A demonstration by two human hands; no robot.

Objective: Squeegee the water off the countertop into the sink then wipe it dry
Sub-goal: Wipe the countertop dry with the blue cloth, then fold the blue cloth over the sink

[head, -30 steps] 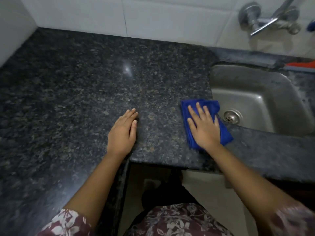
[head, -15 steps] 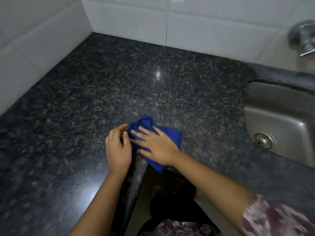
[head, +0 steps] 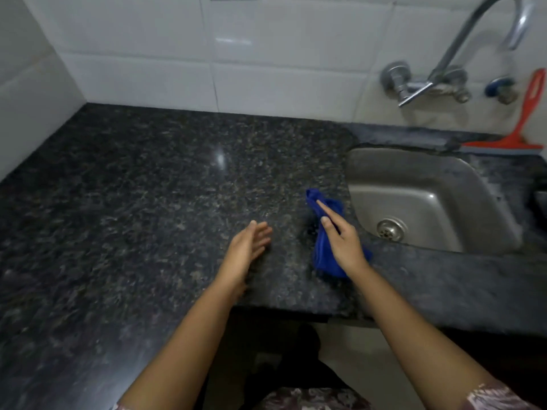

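A bunched blue cloth (head: 324,247) lies under my right hand (head: 343,241) on the dark speckled granite countertop (head: 165,184), just left of the steel sink (head: 420,196). My right hand grips the cloth, with the forefinger stretched along it. My left hand (head: 247,247) hovers on its edge over the counter, a short way left of the cloth, with its fingers apart and nothing in it. A red squeegee (head: 521,128) leans against the wall tiles behind the sink at the far right.
A chrome wall tap (head: 461,57) arches over the sink, whose drain (head: 389,229) sits near its front left corner. White tiled walls close the counter at the back and left. The counter's front edge steps back between my arms, above the floor.
My right hand has carried the cloth from the front edge, by my left hand, to the right toward the sink, and the cloth is more bunched. My left hand has lifted off the counter.
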